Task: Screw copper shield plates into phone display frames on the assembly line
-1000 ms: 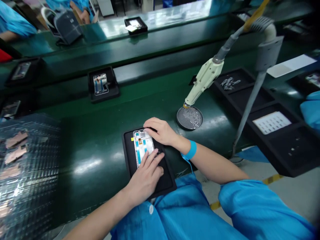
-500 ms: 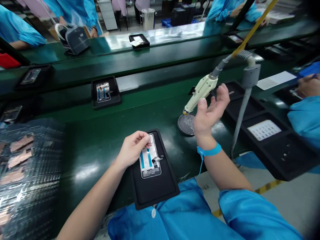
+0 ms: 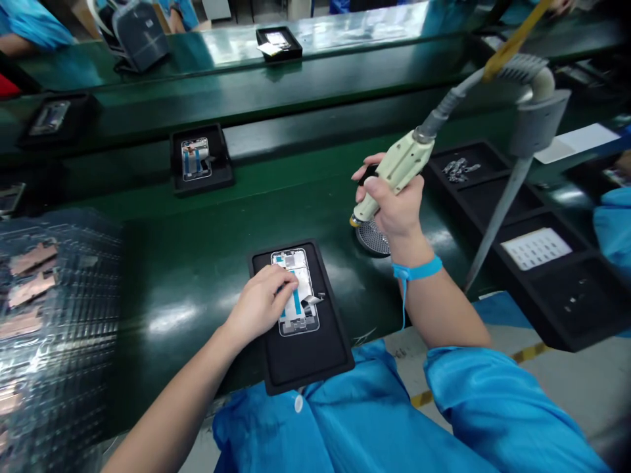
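My right hand is around the pale green electric screwdriver, thumb on the near side and some fingertips showing beyond it. The tool's tip points down and left, above a round perforated dish. My left hand rests over an opened phone body, its fingers bent and pressed together. Whatever those fingertips pinch, if anything, is hidden. Blue strips and a loose dark flex cable show on the phone, which lies in a black tray at the bench's front edge.
A stack of clear plastic trays with copper-coloured parts stands at left. A black compartment tray with small parts and a white card lies at right, behind a grey stand pole. Another phone tray sits further back. Co-workers' blue sleeves show around.
My right hand, open beside the screwdriver before, has closed around it. My left hand has lowered from a raised pinch onto the phone. The whole view has shifted downward.
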Demonstrator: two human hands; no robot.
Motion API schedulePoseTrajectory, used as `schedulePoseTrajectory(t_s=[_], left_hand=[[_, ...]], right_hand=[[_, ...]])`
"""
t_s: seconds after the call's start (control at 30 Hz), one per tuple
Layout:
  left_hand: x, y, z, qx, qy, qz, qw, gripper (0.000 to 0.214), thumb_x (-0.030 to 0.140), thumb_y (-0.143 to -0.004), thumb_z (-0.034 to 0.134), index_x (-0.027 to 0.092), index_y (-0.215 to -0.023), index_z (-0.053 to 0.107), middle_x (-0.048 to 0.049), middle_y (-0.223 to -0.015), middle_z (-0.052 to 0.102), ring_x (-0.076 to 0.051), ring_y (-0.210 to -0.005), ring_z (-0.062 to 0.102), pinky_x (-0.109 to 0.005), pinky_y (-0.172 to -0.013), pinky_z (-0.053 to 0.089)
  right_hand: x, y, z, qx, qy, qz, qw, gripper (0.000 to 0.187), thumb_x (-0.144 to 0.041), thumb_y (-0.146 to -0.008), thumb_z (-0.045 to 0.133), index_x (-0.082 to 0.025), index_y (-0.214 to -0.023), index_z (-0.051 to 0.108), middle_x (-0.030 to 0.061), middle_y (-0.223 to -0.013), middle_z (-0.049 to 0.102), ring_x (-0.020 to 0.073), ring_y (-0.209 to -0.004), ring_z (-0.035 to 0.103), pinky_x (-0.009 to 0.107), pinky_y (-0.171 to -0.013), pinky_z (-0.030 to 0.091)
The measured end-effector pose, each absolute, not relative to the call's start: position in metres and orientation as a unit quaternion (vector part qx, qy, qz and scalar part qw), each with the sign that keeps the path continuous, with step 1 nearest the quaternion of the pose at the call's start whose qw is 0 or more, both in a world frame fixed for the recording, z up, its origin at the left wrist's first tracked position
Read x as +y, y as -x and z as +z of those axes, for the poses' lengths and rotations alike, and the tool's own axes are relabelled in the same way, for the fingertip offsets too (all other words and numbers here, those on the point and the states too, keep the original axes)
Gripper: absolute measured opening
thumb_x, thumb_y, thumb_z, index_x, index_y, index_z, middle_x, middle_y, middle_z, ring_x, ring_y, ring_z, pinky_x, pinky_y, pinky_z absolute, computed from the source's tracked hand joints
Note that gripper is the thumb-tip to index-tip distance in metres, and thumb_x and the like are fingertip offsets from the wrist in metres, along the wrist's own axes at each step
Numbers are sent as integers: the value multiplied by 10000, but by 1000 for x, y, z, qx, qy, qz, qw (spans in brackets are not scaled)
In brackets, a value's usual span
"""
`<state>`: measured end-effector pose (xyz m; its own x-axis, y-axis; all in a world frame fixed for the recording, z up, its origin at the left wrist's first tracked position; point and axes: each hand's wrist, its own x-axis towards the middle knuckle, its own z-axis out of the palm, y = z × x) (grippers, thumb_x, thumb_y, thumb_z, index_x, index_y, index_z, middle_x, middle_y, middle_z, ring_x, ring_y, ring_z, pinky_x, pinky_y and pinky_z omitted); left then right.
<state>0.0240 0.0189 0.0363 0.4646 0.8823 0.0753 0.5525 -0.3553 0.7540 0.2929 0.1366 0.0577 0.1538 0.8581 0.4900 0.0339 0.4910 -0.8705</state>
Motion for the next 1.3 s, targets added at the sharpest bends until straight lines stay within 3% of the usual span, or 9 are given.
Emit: schedulePoseTrajectory(t_s=[0.1, 0.23, 0.57, 1.07, 1.3], left_hand=[[21, -28, 29, 424, -856, 215, 202, 222, 232, -1018, 483, 174, -937, 681, -69, -927, 689, -217, -905, 592, -352, -839, 474], [29, -30, 20, 414, -874, 211, 142, 190, 213, -1017, 498, 162, -969, 675, -67, -934, 681, -219, -892, 572, -355, -816, 476], [28, -27, 9, 400, -868, 266, 124, 230, 237, -1021, 505, 145, -901, 678, -71, -874, 650, -210, -848, 538, -348, -746, 453], [21, -27, 11, 394, -858, 268, 189, 137, 256, -930, 643, 167, -1022, 691, -88, -1056, 644, -258, -1065, 542, -424, -944, 470], [19, -27, 8, 388, -852, 299, 185, 123, 292, -951, 650, 177, -949, 693, -56, -919, 641, -223, -951, 553, -369, -850, 467]], right_hand=[[108, -270, 62, -553, 343, 373, 661, 421, -563, -838, 751, -228, -1043, 598, -3, -882, 662, 101, -544, 600, 252, -468, 500], [67, -240, 70, -543, 234, 477, 650, 332, -477, -881, 727, -245, -1079, 595, 5, -919, 673, 103, -504, 601, 237, -407, 482], [48, -214, 32, -615, 239, 493, 568, 279, -375, -881, 738, -254, -1117, 651, 44, -1003, 688, 146, -673, 658, 303, -593, 579], [49, -207, 51, -555, 256, 499, 615, 306, -431, -858, 736, -240, -1051, 596, 15, -899, 675, 119, -495, 608, 261, -441, 522], [46, -201, 62, -549, 235, 488, 637, 262, -435, -879, 686, -258, -1047, 592, -3, -893, 671, 113, -457, 585, 259, -409, 493]])
